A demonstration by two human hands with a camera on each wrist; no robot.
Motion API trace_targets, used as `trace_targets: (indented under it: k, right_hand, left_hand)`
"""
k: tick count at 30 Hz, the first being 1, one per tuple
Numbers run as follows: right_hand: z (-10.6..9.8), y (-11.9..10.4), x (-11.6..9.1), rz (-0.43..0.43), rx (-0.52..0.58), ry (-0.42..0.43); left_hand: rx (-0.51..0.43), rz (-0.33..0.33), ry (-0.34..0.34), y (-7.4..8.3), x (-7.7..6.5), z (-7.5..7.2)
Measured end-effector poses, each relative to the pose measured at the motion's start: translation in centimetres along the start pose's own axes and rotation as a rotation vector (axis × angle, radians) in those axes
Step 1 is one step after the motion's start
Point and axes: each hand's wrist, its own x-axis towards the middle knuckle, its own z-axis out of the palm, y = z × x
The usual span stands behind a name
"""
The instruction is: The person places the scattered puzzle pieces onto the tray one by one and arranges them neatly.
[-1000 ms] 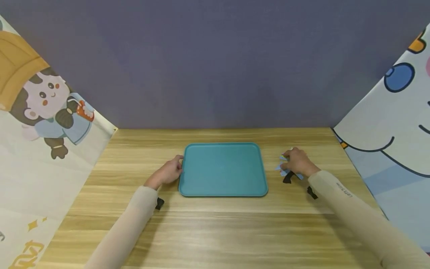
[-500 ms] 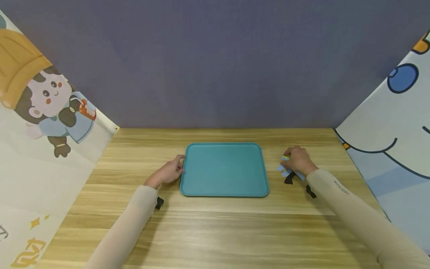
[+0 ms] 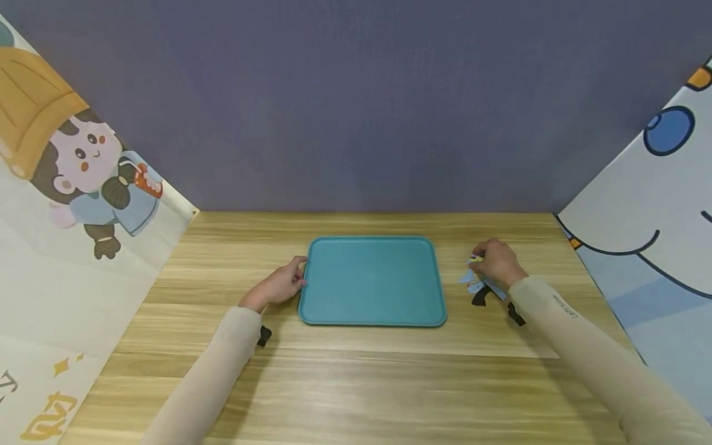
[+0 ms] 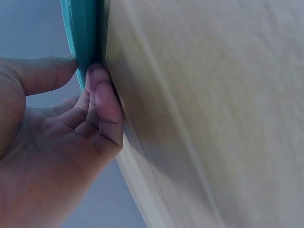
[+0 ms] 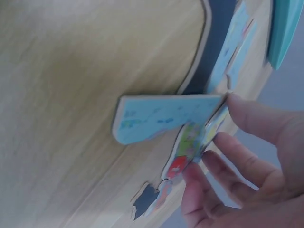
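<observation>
One left hand (image 3: 274, 285) plus one right hand (image 3: 497, 262), so two hands, with two pale sleeves (image 3: 203, 374) to match. Just the one blue-green tray (image 3: 371, 281) and one worktop (image 3: 367, 389). Flat printed pieces (image 5: 164, 116): I get at least four in the right wrist view, but they overlap and a hand's in the way, so no exact number, sorry. Small black bits (image 3: 264, 336) next to the sleeves: two. Printed side panels (image 3: 44, 296): two, the left one with one hatted cartoon figure (image 3: 89, 161) and two gold stars (image 3: 60, 367). One back wall (image 3: 367, 111).
</observation>
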Motion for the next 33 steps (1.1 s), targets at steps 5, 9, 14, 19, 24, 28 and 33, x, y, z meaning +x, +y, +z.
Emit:
trace_targets:
  k: [5, 9, 14, 19, 24, 28, 33]
  right_hand:
    - [-0.3, 0.7, 0.6, -0.014, 0.027, 0.012]
    - [-0.4, 1.2, 1.0, -0.019, 0.011, 0.027]
    - [-0.5, 1.5, 1.5, -0.023, -0.009, 0.035]
    - [-0.9, 1.7, 2.1, -0.034, -0.041, 0.027]
    - [-1.3, 1.6, 2.6, -0.022, -0.052, 0.018]
    - [-1.7, 1.5, 3.2, 0.003, -0.038, 0.005]
    - [-2.2, 1.4, 3.6, 0.023, -0.016, -0.007]
  left_hand:
    - [-0.012, -0.002, 0.007, 0.1, 0.3, -0.1]
    - [-0.019, -0.003, 0.010, 0.1, 0.5, 0.0]
    - [-0.020, -0.014, 0.017, 0.1, 0.9, 0.1]
    - [-0.028, -0.020, 0.023, 0.4, 1.1, 0.0]
    - [-0.034, -0.029, 0.029, 0.5, 1.3, 0.0]
    - [-0.036, -0.033, 0.035, 0.5, 1.6, 0.1]
    - [-0.036, -0.029, 0.043, 0.6, 1.8, 0.1]
